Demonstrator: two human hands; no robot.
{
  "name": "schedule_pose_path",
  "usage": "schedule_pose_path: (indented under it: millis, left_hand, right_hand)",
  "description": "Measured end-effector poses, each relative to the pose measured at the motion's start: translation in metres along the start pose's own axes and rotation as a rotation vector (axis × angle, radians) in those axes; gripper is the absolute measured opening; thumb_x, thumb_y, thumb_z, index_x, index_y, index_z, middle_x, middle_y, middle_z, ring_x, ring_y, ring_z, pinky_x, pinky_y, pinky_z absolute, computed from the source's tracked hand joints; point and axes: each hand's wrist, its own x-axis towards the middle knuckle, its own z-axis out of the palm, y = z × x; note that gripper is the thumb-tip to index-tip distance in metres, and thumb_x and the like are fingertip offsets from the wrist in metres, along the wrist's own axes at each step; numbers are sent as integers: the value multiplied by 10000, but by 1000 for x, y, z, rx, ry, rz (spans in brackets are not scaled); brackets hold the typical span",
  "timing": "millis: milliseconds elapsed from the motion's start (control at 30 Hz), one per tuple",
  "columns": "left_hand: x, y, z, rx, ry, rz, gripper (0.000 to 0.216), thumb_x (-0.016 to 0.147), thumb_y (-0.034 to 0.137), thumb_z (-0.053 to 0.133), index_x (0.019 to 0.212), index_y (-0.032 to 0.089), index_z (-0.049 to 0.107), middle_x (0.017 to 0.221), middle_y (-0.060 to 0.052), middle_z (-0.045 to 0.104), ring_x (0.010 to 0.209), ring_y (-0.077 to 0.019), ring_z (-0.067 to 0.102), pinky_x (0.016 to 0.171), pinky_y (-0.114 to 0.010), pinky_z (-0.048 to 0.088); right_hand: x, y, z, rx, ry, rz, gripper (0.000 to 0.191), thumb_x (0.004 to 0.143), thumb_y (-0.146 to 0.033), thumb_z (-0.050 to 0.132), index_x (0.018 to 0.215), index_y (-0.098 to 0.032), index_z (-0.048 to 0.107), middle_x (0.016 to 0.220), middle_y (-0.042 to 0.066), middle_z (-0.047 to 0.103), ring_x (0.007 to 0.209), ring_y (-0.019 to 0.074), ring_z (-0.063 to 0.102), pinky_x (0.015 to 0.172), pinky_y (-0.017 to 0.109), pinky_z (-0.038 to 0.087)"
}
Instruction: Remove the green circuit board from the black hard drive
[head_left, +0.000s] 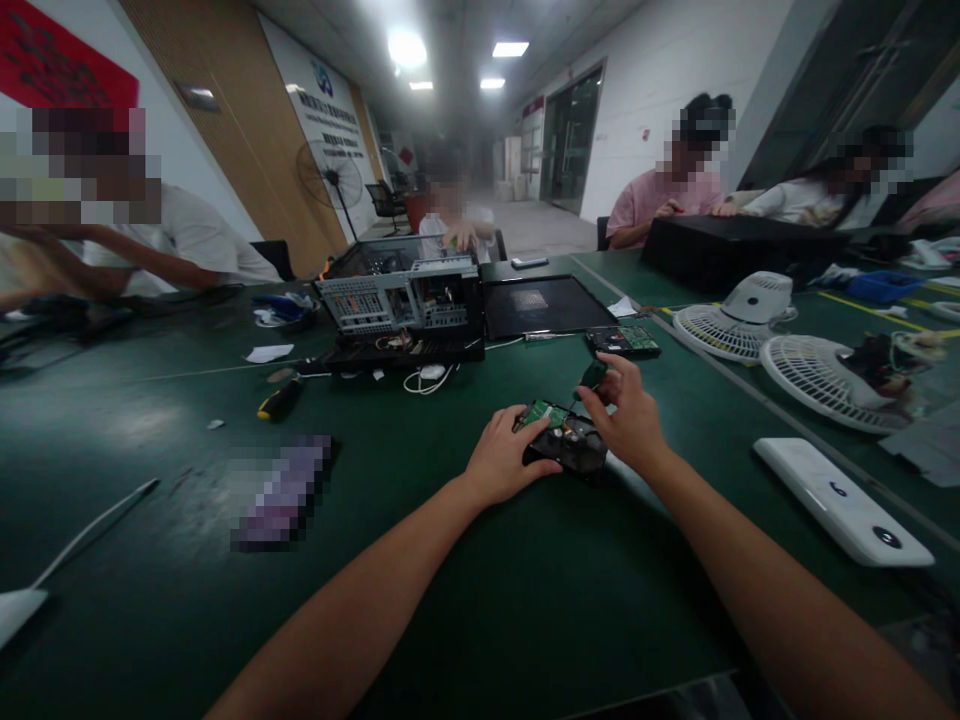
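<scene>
1. Opened black device (589, 452), with a green circuit board (546, 411) showing toward its left end, rests on the green worktop (525, 600) between both hands; clock directions are read from it, 12 pointing away from the wearer.
2. At 9 o'clock, the left hand (510, 455) has its fingers clamped on that end of the device.
3. At 2 o'clock, the right hand (628, 408) has its fingers pinched around the dark handle of a screwdriver (592, 376); whether its tip touches the device I cannot tell.
4. Between 3 and 4 lies a long white unit (832, 495); between 8 and 9, a blurred purple object (285, 490).
5. Between 9 and 10 lies a yellow-and-black tool (279, 400).
6. At 1 sits a second board unit (624, 341).
7. Between 10 and 11 stands an open computer case (367, 310); at 12, a dark panel (547, 305).
8. Farthest, at 1, sits a person in pink (637, 205).
</scene>
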Motion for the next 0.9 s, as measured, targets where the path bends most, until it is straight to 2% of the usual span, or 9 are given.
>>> schedule_pose_path:
  millis: [100,300,533,800,900]
  left_hand:
    - [0,0,0,1,-1,2,787,823,710,685,1494,337,512,1556,-113,380,1435,-370,358,1169,-561,362]
    - [1,-1,1,-1,0,6,783,828,706,683,1495,334,510,1563,-107,372,1429,-365,372,1172,-551,363]
    - [1,-1,2,0,6,10,784,823,707,688,1490,330,519,1561,-110,374,1420,-365,387,1171,-545,367]
    - [0,-1,1,0,5,8,779,829,711,676,1489,326,521,1566,-112,371,1423,-371,383,1163,-552,375]
    - [0,-1,1,-3,4,6,781,831,708,678,1496,335,509,1565,-111,371,1425,-372,381,1162,-558,374]
  right_hand:
    - [0,-1,-2,-81,25,-41,556,936,-428,618,1425,-249,423,1058,82,719,837,232,712,805,408,583]
    - [0,1,0,-31,64,-59,528,960,-400,590,1433,-237,423,1255,129,694,988,250,731,938,451,577]
    - [-1,7,6,62,92,-40,532,940,-426,637,1378,-243,399,1183,115,719,996,250,731,895,453,602]
    - [0,2,2,-52,150,-50,480,909,-427,678,1299,-224,486,1059,99,705,846,226,726,812,423,613]
    - [-1,1,1,-76,153,-52,462,924,-413,653,1314,-228,487,1133,117,704,879,235,732,840,441,612]
